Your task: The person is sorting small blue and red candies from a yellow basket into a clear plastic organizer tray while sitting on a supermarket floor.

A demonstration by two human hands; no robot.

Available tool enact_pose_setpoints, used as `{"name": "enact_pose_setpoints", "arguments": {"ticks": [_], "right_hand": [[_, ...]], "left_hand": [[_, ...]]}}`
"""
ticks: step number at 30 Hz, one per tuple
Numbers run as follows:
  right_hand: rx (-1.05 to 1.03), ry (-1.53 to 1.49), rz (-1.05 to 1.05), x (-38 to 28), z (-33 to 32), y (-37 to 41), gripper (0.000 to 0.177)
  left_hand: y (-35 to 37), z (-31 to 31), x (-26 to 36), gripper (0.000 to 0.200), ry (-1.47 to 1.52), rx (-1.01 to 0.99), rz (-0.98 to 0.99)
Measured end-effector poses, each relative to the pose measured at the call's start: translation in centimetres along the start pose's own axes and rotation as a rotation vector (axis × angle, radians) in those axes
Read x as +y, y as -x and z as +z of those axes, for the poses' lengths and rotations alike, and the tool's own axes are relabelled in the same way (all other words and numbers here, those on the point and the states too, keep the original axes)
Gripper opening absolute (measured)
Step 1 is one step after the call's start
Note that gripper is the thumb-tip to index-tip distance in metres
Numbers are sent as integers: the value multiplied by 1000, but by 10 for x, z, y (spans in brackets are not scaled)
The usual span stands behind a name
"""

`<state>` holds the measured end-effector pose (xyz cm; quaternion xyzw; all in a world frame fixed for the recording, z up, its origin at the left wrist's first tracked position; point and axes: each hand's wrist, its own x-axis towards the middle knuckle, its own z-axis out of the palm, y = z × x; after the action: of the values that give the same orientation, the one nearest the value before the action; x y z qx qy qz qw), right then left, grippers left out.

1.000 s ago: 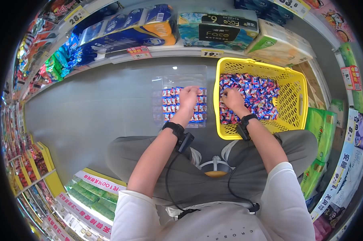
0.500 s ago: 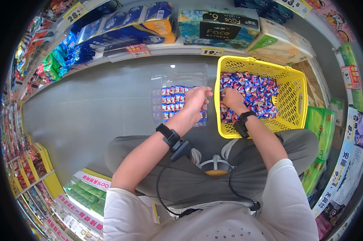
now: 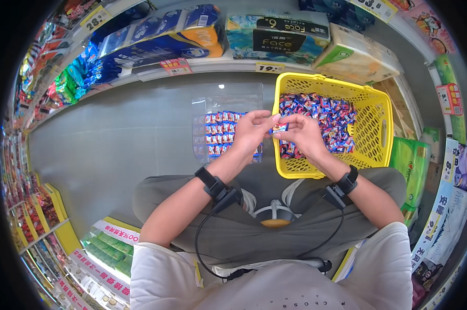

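A small wrapped candy [image 3: 280, 127] is pinched between the fingers of both hands, over the left rim of the yellow basket [image 3: 278, 155]. My left hand [image 3: 254, 132] grips it from the left, in front of the right part of the clear plastic box. My right hand [image 3: 303, 133] holds it from the right, above the basket. Many blue and red wrapped candies [image 3: 336, 121] lie loose in the basket. Inside the clear box [image 3: 228, 103], similar candies [image 3: 219, 128] stand in neat rows; my left hand hides some of them.
Tissue packs [image 3: 277, 39] line the shelf ahead, with a price tag [image 3: 269, 67] on its edge. Green packs [image 3: 410, 165] are right of the basket. Snack shelves [image 3: 47, 206] stand at the left. My crossed legs [image 3: 192, 194] are just below the box and basket.
My right hand has come up out of the candies and moved left to meet my left hand. A candy now shows between them.
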<state>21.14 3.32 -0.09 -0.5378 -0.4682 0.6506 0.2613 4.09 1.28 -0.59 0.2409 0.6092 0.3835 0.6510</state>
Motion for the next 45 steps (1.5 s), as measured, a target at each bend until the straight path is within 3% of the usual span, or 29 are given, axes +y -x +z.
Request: {"name": "enact_pose_setpoints", "arguments": {"ticks": [3, 5, 9, 10, 11, 16, 23, 27, 29, 35, 37, 39, 41, 45], "right_hand": [[-29, -163, 20, -6, 3, 5, 28], [3, -454, 167, -18, 7, 11, 26], [0, -528, 243, -8, 0, 5, 24], [34, -414, 211, -4, -1, 2, 24], [69, -300, 180, -1, -2, 1, 23], [108, -381, 161, 1, 5, 4, 26], [246, -545, 337, 9, -1, 3, 23], [252, -572, 383, 3, 3, 6, 23], [242, -543, 383, 5, 2, 4, 23], [252, -553, 456, 13, 0, 7, 19], [261, -562, 482, 13, 0, 9, 17], [259, -554, 501, 18, -3, 9, 17], [254, -551, 527, 25, -2, 7, 16], [265, -550, 535, 28, -5, 5, 16]], "left_hand": [[11, 0, 10, 30, 74, -77, -18], [15, 3, 10, 28, 110, -30, -13], [18, 0, 5, 23, 157, 7, -74], [18, -1, 3, 23, 154, 4, -77], [19, -2, 1, 22, 94, -42, -58], [12, -11, -6, 21, -131, -131, 64], [-34, -30, -32, 19, 183, 219, 16], [-92, -45, -76, 16, -9, 271, 53], [-114, -48, -94, 14, -180, 460, 78], [-148, -34, -115, 13, -167, 625, -17], [-168, -40, -141, 15, -487, 778, -22], [-172, -39, -148, 17, -537, 791, -71], [-165, -31, -137, 18, -868, 824, -2], [-160, -28, -130, 18, -879, 767, -7]]}}
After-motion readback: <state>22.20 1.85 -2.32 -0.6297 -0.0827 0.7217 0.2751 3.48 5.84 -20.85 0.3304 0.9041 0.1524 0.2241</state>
